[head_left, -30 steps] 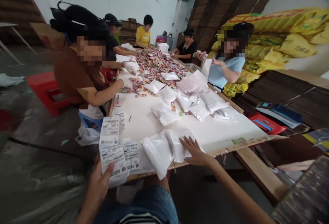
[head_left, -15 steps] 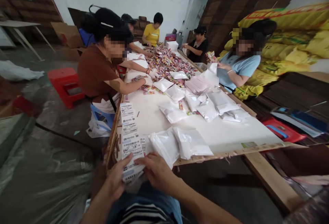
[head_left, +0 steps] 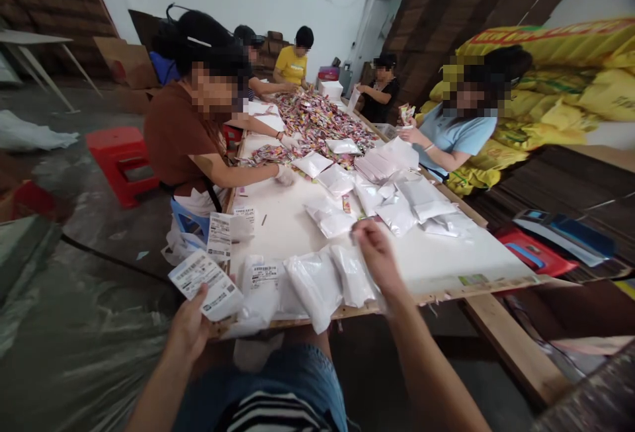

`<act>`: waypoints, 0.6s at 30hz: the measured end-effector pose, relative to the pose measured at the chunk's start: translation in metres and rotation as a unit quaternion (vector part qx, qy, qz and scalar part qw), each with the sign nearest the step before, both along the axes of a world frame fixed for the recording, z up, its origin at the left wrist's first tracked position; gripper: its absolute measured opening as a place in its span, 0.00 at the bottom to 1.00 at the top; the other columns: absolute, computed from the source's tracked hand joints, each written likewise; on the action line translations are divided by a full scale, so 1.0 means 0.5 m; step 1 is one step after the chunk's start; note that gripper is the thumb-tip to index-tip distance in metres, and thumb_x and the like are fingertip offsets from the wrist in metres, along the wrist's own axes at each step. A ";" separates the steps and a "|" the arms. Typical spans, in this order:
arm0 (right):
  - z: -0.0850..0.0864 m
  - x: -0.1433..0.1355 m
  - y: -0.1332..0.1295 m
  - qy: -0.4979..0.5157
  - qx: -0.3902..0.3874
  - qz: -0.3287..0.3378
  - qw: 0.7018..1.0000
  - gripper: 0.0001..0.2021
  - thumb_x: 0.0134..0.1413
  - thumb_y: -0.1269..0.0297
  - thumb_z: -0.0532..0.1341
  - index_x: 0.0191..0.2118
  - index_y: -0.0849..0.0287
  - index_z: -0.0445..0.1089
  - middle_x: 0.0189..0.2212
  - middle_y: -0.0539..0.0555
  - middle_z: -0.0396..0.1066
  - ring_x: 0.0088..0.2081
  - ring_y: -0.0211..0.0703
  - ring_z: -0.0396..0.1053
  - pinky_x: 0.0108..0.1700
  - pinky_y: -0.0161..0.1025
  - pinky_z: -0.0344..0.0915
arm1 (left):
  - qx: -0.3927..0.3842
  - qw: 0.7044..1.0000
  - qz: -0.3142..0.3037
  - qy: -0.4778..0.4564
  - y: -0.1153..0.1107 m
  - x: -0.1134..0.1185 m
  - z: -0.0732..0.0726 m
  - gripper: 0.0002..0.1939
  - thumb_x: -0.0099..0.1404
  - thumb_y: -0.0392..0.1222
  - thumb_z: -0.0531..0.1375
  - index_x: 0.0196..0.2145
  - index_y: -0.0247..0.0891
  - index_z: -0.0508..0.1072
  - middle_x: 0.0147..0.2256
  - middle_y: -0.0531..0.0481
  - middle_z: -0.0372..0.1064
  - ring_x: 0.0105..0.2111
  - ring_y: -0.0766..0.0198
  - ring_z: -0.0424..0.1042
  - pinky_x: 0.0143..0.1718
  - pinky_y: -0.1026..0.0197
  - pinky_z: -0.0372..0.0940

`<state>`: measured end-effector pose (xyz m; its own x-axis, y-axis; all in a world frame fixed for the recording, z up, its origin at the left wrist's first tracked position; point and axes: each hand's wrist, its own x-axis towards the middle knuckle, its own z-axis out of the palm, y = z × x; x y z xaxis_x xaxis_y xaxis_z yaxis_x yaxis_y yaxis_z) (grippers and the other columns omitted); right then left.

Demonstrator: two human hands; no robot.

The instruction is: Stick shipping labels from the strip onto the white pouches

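My left hand (head_left: 191, 316) grips a strip of printed barcode labels (head_left: 211, 286) beyond the table's near left corner; the strip runs up towards the table's left edge. A white plastic mailer bag (head_left: 260, 293) with a label on it lies just right of the strip. Beside it, two more filled white mailer bags (head_left: 313, 283) lie at the near edge. My right hand (head_left: 374, 247) is raised over the table, fingers curled and slightly blurred, between these bags and a group of filled white bags (head_left: 397, 214). Whether anything small is in its fingers cannot be made out.
Several people sit around the table (head_left: 446, 260); a gloved hand (head_left: 285, 175) rests at its left side. A heap of small colourful packets (head_left: 322, 114) covers the far part. A red stool (head_left: 122, 161) stands left; yellow sacks (head_left: 540, 108) are stacked right.
My right hand has left the labels and moved right and forward over the table. My left hand has drawn the label strip left. A labelled bag now lies at the near edge.
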<state>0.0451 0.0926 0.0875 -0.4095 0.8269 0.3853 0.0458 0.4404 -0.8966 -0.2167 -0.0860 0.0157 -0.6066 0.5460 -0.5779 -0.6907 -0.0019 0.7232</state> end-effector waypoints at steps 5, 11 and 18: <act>-0.220 -0.049 -0.002 -0.337 0.132 -0.049 0.931 0.23 0.55 0.55 0.57 0.54 0.60 0.63 0.52 0.62 0.64 0.54 0.54 0.60 0.55 0.54 0.56 | 0.006 0.991 -0.132 0.013 -0.017 0.047 0.029 0.23 0.62 0.39 0.58 0.54 0.30 0.66 0.37 0.36 0.77 0.41 0.47 0.75 0.39 0.47 0.72; -0.259 -0.074 -0.055 -0.408 0.143 -0.026 0.901 0.30 0.54 0.46 0.58 0.59 0.55 0.60 0.60 0.60 0.57 0.63 0.59 0.48 0.63 0.62 0.38 | 0.010 0.985 -0.160 0.070 -0.008 0.077 0.015 0.28 0.55 0.40 0.65 0.54 0.33 0.68 0.45 0.37 0.74 0.51 0.46 0.68 0.51 0.47 0.65; -0.133 -0.100 -0.144 -0.147 0.050 0.063 0.986 0.17 0.58 0.59 0.58 0.53 0.54 0.63 0.43 0.53 0.71 0.47 0.43 0.67 0.50 0.43 0.64 | 0.033 0.926 -0.297 0.230 -0.013 0.103 0.007 0.18 0.47 0.42 0.69 0.38 0.34 0.78 0.47 0.41 0.74 0.53 0.46 0.66 0.61 0.50 0.51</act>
